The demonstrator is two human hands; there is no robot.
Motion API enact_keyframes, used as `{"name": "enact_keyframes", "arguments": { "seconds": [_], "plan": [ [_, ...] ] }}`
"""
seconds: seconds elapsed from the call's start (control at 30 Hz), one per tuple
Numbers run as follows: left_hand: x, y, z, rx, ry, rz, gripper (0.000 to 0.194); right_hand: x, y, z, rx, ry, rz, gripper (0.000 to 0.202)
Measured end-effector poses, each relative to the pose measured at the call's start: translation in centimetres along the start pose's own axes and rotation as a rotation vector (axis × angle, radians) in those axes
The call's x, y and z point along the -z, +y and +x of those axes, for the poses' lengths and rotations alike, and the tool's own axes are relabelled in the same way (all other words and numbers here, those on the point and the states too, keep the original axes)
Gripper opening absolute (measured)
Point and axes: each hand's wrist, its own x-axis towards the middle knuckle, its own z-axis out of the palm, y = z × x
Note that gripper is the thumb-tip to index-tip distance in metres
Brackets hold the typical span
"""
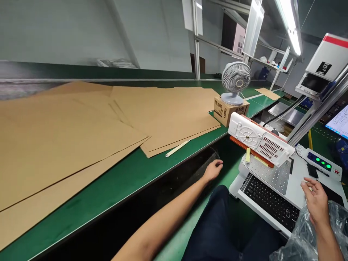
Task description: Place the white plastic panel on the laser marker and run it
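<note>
Hands apart at the bench
Left hand (pixel 213 169) loosely curled, empty, below the bench edge (pixel 174 165); right hand (pixel 317 203), fingers spread, on a soft, light, crinkly plastic bag (pixel 296 239).

**Workshop interior, long bench under strip lighting**

Pale grey wall (pixel 81 32) at rear. Long green-topped bench (pixel 119 181) runs diagonally, with flat cardboard sheets (pixel 67 127) lying on it. Small white desk fan (pixel 236 82) stands on a cardboard box (pixel 230 110). Fluorescent tube (pixel 290 25) lit overhead, right. Metal shelving frame (pixel 197 40) behind. Green floor (pixel 179 243) below the bench edge.
</note>
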Motion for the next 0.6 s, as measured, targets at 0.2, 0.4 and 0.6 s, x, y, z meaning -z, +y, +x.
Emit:
{"name": "enact_keyframes", "arguments": {
  "seconds": [0.2, 0.4, 0.6],
  "plan": [
    [3.9, 11.5, 10.0, -0.245, 0.181, -0.091, 0.048, -6.3, 1.7, 4.9, -0.031, -0.034, -0.042, 0.084],
    [5.5, 19.2, 17.5, -0.386, 0.23, -0.114, 0.103, -10.2, 4.1, 9.6, -0.019, 0.056, -0.157, 0.098],
    [4.3, 19.3, 20.4, -0.362, 0.128, -0.197, 0.118, -11.8, 6.5, 12.6, -0.023, 0.011, -0.289, 0.099]
  ]
}}
